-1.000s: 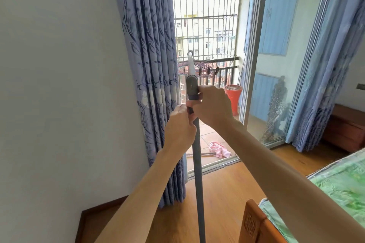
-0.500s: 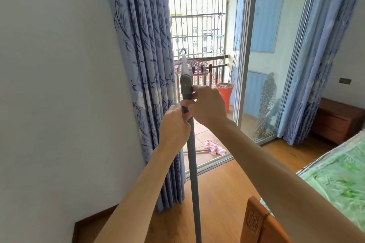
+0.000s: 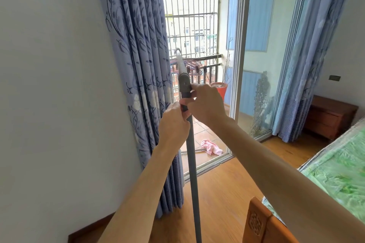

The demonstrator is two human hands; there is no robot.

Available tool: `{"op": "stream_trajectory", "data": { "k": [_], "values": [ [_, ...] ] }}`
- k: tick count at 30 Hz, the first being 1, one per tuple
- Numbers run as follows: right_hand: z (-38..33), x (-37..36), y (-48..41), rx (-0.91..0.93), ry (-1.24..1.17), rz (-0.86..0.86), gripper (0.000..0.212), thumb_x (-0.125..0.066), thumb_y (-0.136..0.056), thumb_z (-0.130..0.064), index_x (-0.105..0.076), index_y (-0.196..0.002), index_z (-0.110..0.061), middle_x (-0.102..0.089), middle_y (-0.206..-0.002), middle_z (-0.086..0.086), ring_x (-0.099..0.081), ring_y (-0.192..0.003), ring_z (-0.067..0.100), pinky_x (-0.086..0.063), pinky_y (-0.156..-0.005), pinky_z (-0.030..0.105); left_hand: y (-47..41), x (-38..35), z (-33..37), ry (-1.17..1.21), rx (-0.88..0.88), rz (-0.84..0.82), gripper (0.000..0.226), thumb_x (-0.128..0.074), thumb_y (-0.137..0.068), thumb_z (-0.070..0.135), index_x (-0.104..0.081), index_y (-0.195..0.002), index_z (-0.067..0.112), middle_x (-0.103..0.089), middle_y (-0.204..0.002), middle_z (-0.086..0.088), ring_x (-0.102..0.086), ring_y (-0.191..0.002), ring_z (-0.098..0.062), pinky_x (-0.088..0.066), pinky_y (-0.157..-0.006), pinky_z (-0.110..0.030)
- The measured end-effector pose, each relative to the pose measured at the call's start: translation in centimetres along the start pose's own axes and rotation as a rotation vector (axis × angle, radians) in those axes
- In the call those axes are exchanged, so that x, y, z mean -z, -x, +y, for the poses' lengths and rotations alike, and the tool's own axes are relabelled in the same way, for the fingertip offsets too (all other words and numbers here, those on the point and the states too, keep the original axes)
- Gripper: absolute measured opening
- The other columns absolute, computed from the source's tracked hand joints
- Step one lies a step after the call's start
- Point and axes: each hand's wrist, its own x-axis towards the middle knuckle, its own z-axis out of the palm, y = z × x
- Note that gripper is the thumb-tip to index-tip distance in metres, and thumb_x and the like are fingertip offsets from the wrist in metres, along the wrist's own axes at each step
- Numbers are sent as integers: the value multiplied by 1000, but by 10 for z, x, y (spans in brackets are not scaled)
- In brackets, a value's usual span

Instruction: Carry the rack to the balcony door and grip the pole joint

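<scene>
A long grey pole [image 3: 192, 163] stands nearly upright in front of me, with a dark collar [image 3: 184, 85] near its top and a thinner silver section with a hooked end [image 3: 178, 56] rising from it. My left hand [image 3: 173, 124] grips the pole just below the collar. My right hand [image 3: 207, 104] holds the pole at the collar, fingers curled round its lower edge, thumb touching the shaft.
A blue flowered curtain [image 3: 138, 65] hangs left of the open balcony door. On the balcony lie a pink cloth [image 3: 211, 147] and a red pot [image 3: 220, 89]. A bed with a green cover [image 3: 335, 173], its wooden footboard [image 3: 262, 225], and a wooden cabinet [image 3: 329, 116] are at right.
The view has shifted slightly, so the pole and hands sit a little lower and to the left. Both hands keep their grip at the collar.
</scene>
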Motion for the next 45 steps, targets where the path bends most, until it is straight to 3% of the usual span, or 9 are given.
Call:
{"op": "stream_trajectory", "data": {
  "k": [8,12,16,21,26,35,38,41,45],
  "values": [
    [12,-13,-23,-24,19,19,25,-70,-80,-31,-71,-101,-18,-75,-97,1,-67,-93,22,-54,-82,36,-21,-18,-10,38,-16,8,9,-54,-93,10,-61,-97,6,-63,-97,-9,-60,-89,-26,-42,-69,-31],
    [15,-21,-37,-21,11,15,23,-70,-79,-30,-72,-99,-20,-75,-98,-1,-67,-92,20,-53,-81,33,-35,-23,-17,45,-32,11,9,-53,-93,8,-60,-98,5,-64,-97,-10,-61,-88,-27,-48,-71,-36],
    [20,-29,-50,-19,8,11,22,-69,-80,-29,-72,-100,-20,-76,-98,-1,-68,-92,21,-54,-81,33,-49,-31,-26,62,-38,16,10,-54,-92,6,-61,-98,7,-65,-95,-8,-60,-85,-25,-44,-67,-32],
    [30,-36,-70,-12,26,-1,21,-68,-79,-32,-70,-96,-20,-75,-96,0,-67,-91,23,-54,-81,37,-69,-46,-36,129,-22,10,11,-56,-92,10,-63,-102,11,-68,-93,-3,-61,-85,-21,-43,-71,-27],
    [44,-46,-93,-22,-14,-21,21,-69,-79,-32,-70,-98,-23,-75,-99,-3,-67,-94,20,-53,-84,34,-94,-62,-46,183,-16,-34,17,-57,-91,7,-64,-106,14,-69,-91,2,-64,-86,-19,-51,-79,-32],
    [56,-51,-145,51,-52,-104,16,-75,-77,-41,-74,-84,-27,-71,-79,-9,-66,-84,16,-47,-76,28,-139,-62,-63,276,-6,-122,8,-60,-93,15,-65,-98,16,-70,-93,2,-62,-84,-11,-41,-69,-10],
    [55,-43,-161,72,-94,-144,25,-78,-75,-39,-78,-88,-17,-76,-83,-2,-68,-86,19,-51,-85,34,-155,-54,-63,304,-53,-186,9,-61,-92,15,-65,-98,19,-70,-93,3,-63,-88,-11,-44,-73,-17],
    [56,-37,-171,110,-128,-208,30,-80,-74,-35,-78,-90,-9,-77,-88,9,-70,-91,26,-52,-89,41,-162,-47,-66,320,-91,-239,11,-62,-91,16,-64,-95,26,-67,-88,14,-62,-87,2,-43,-72,-8],
    [56,-40,-170,108,-241,-262,28,-85,-72,-27,-78,-91,-6,-77,-88,14,-72,-90,31,-55,-88,44,-161,-37,-75,404,-116,-312,19,-64,-90,11,-63,-90,31,-67,-80,19,-64,-86,0,-45,-74,-11]
  ]
}}
